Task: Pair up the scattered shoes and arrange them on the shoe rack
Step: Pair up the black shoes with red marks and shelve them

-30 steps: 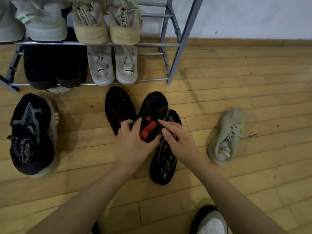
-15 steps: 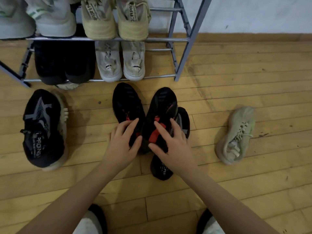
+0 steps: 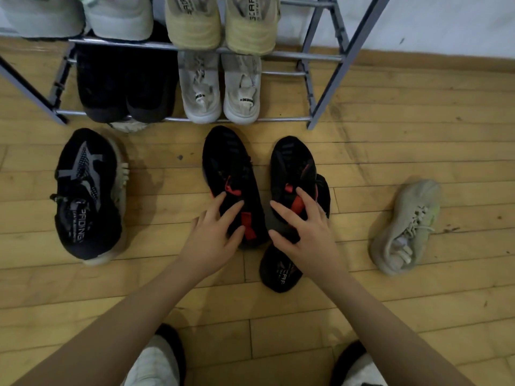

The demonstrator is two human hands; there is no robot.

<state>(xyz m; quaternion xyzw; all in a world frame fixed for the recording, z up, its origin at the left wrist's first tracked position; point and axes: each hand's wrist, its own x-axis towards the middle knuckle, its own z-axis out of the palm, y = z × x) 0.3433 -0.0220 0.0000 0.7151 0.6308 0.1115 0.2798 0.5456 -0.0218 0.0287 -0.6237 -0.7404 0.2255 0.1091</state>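
Observation:
Two black shoes with red tabs stand side by side on the wooden floor in front of the shoe rack [image 3: 326,87]. My left hand [image 3: 211,240] rests with spread fingers on the heel of the left black-and-red shoe [image 3: 225,162]. My right hand [image 3: 306,238] grips the heel of the right black-and-red shoe [image 3: 292,162], fingers over its red tab. That shoe lies on top of another black shoe with white lettering [image 3: 278,271], which is mostly hidden.
A black-and-grey sneaker [image 3: 86,190] lies at the left, a beige sneaker [image 3: 407,229] on its side at the right. The rack holds a black pair [image 3: 125,87], a white pair [image 3: 220,93] and a cream pair [image 3: 220,23]. My feet [image 3: 156,363] are at the bottom edge.
The right black-and-red shoe has moved right, away from the left one, opening a gap. My left hand shifted onto the left shoe's heel. The camera moved closer.

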